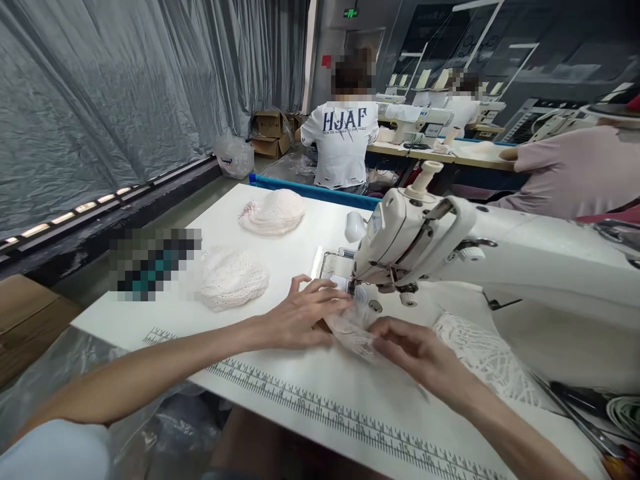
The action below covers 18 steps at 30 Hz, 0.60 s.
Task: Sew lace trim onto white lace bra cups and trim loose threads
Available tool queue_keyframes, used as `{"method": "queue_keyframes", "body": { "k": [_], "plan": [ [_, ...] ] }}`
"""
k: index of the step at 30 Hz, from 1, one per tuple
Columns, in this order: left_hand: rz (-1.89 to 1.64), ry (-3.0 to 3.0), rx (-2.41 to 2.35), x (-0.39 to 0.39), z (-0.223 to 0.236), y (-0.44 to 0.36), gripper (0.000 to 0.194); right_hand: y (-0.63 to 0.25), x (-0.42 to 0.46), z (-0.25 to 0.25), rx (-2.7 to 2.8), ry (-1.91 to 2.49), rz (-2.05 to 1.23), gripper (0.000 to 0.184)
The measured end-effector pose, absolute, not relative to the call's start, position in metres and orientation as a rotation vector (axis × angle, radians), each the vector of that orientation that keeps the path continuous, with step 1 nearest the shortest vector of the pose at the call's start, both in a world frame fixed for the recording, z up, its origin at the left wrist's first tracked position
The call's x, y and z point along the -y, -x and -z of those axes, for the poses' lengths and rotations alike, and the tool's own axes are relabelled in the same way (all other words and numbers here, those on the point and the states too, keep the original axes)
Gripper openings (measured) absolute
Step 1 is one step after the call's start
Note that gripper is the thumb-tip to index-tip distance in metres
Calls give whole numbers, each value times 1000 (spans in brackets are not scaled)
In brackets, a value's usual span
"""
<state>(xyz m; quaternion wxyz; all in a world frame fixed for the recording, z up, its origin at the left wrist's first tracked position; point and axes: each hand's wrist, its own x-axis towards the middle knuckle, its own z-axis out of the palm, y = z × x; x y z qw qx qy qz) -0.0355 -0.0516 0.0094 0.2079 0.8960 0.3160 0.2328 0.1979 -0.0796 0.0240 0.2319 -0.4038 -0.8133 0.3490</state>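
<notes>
A piece of sheer white lace fabric lies under the needle area of a white sewing machine. Over its left edge rests my left hand, fingers stretched toward the presser foot and thumb apart below. My right hand pinches the right edge of the fabric between thumb and fingers. Where the fabric meets the needle, my left fingers and the machine head hide part of it. Two gathered white lace pieces, a nearer one and a farther one, lie on the table to the left.
More white lace lies under the machine arm. A printed ruler scale runs along the white table's front edge. Scissors-like tools and a cable coil sit at the right. Ahead, a person in a white shirt sits facing away.
</notes>
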Motion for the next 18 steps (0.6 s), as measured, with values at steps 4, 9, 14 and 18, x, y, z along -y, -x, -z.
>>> {"method": "queue_keyframes", "body": {
  "k": [4,9,14,18],
  "plan": [
    [-668,-1506,-783,95,-24,39,33,-215,108,-42,1768,1035,-1525,16],
    [-639,-959,-717,143,-34,41,21,-210,149,-45,1903,947,-1693,18],
    [-562,-1110,-782,172,-34,44,25,-177,181,-44,2025,1090,-1665,21],
    [-556,-1138,-814,188,-30,51,27,-168,196,-43,2077,955,-1796,22]
  ]
}}
